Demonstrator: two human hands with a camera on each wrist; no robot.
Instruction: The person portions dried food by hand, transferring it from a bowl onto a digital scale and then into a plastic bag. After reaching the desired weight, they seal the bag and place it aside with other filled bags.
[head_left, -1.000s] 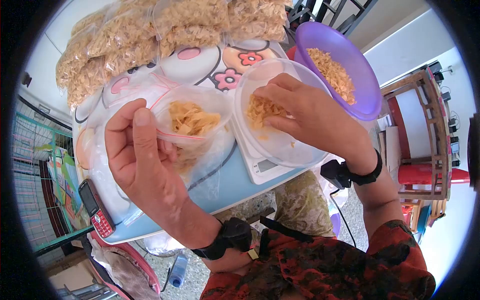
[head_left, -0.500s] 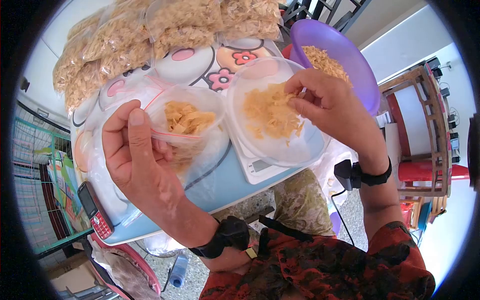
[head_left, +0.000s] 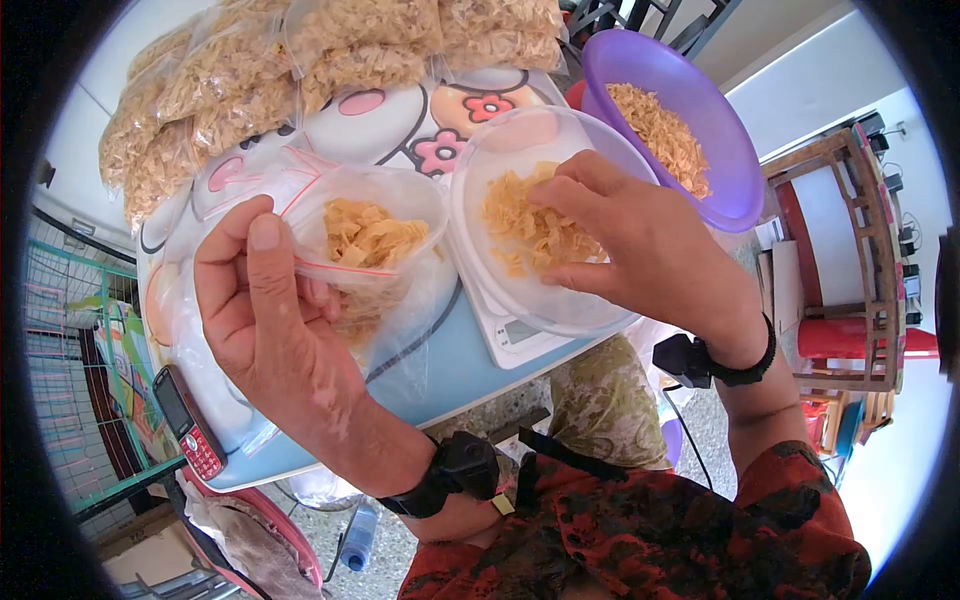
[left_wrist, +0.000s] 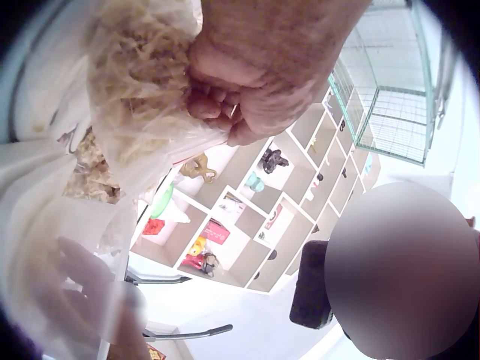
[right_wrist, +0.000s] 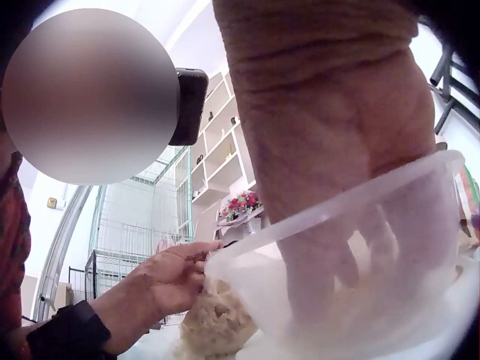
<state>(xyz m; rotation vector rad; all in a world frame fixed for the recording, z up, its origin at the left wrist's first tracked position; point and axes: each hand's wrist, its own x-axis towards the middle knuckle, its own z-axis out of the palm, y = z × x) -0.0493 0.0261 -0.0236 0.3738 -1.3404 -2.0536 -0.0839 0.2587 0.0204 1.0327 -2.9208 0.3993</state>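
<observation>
My left hand (head_left: 285, 300) pinches the rim of a clear zip bag (head_left: 410, 275) with a red seal line, holding its mouth wide. Thin yellowish dried flakes (head_left: 365, 238) fill the bag, which also shows in the left wrist view. My right hand (head_left: 640, 245) reaches into a translucent plastic bowl (head_left: 480, 290), thumb and fingers spread apart over loose flakes (head_left: 515, 215). Through the bowl's wall in the right wrist view, the fingers (right_wrist: 311, 289) point down, fairly straight. A white kitchen scale (head_left: 505, 335) carries the bowl.
Several filled clear bags (head_left: 360, 40) are piled along the table's back. A purple basin (head_left: 735, 185) of flakes stands at the back right. A red and black keypad phone (head_left: 190, 425) lies at the table's left edge; a wire cage (head_left: 80, 340) is beyond.
My right hand lifted a little toward the right from the bowl's flakes, fingers together, then came back down to them with fingers spread. My left hand keeps hold of the bag's rim.
</observation>
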